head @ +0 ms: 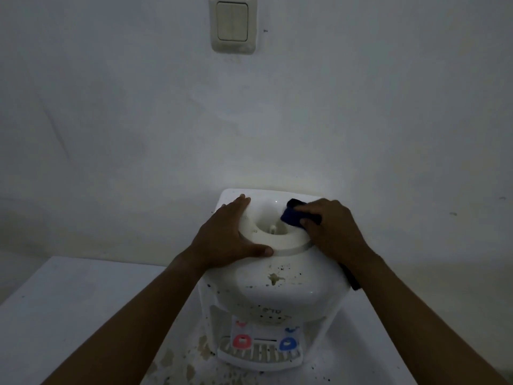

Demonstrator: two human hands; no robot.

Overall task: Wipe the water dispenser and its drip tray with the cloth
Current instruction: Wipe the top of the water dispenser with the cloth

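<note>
Person seen by arms only. L forearm (133, 309) and R forearm (416, 301) were bare right to the frame edge, and so were the L hand (222, 234) and R hand (333, 229). Faint fine hair showed nr the R wrist. L thumbnail looked short, approx. Light was too dim for more.

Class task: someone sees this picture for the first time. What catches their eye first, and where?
The right hand grips a dark blue cloth atop the white water dispenser, centre frame; the left hand rests opposite. Below, dark specks and a yellowish stain mark its front.
</note>
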